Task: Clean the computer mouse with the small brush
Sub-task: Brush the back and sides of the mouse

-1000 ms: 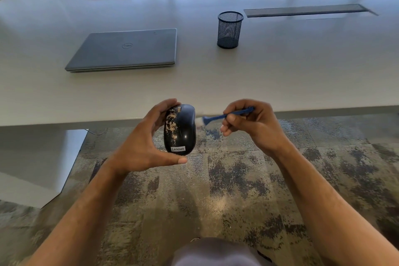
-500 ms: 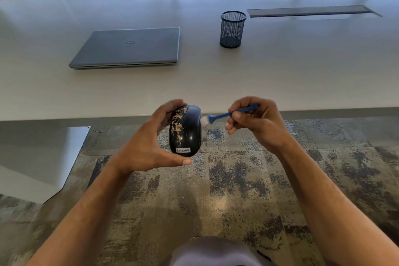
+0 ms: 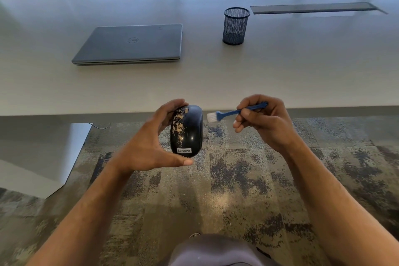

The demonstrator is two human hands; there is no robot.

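Observation:
A black computer mouse (image 3: pixel 190 131) with tan dust flecks on its left half and a white label at its near end is held in the air, just in front of the table's near edge. My left hand (image 3: pixel 149 147) grips it, fingers over its far end and thumb under the near end. My right hand (image 3: pixel 263 121) pinches the blue handle of a small brush (image 3: pixel 228 112). The brush's white bristles point left and sit a short gap to the right of the mouse, not touching it.
On the white table (image 3: pixel 280 71) lie a closed grey laptop (image 3: pixel 133 44), a dark mesh pen cup (image 3: pixel 235 26) and a grey cable slot (image 3: pixel 315 7). Patterned carpet (image 3: pixel 237 179) lies below my arms, a table leg panel (image 3: pixel 43 157) stands at left.
The brush bristles, touching the mouse's right side half a second ago, have pulled a little to the right. The mouse stays in my left hand.

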